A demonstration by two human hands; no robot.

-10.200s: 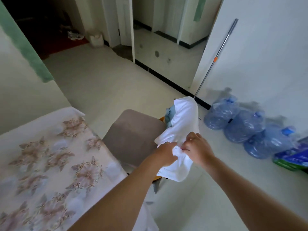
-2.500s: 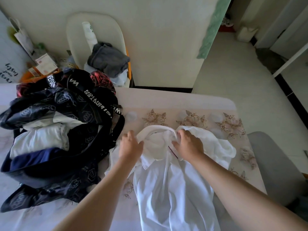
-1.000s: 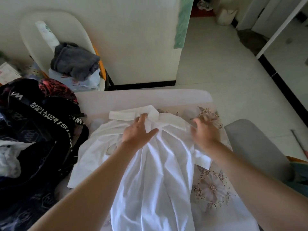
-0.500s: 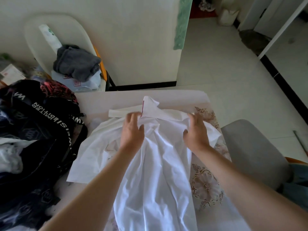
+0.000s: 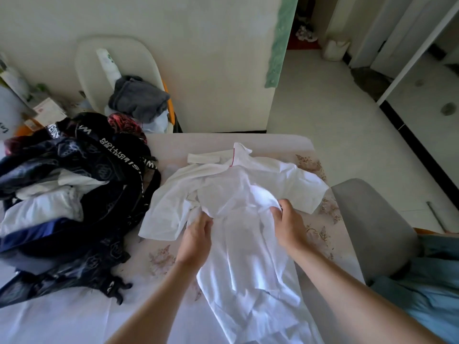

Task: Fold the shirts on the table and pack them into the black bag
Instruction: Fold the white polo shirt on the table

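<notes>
**Step in hand: flattening the shirt before the first fold**

1. The white collared shirt (image 5: 248, 269) lies on the table (image 5: 273, 142). Its collar (image 5: 206, 157) points at the far edge and its hem hangs over the near edge.
2. Your left hand (image 5: 196, 235) and right hand (image 5: 290, 228) sit on the body of the shirt, fingers curled into the cloth. Each appears to pinch a ridge of fabric, and the cloth bulges between them.
3. Draw the two pinches apart, toward the left and right edges, until the bulge lies flat. Do not drag toward the near edge, since the overhanging hem would likely pull the shirt off.
4. Spread the sleeve nearest the black bag (image 5: 106, 175), which is creased and touches the bag's strap. The other sleeve (image 5: 303, 189) already lies flat toward the right edge.
5. Lay the upturned collar point down before folding, or it will likely be creased into the stack.
6. The bag sits open at the left edge with folded clothes inside, so keep the shirt clear of its straps.

**Change from half a second earlier**

- Both hands have moved from just below the collar to the middle of the shirt, nearer the near edge.
- Their fingers, then laid fairly flat, are now curled into the cloth.
- The sleeve toward the right edge has opened out from its bunched state.
</notes>
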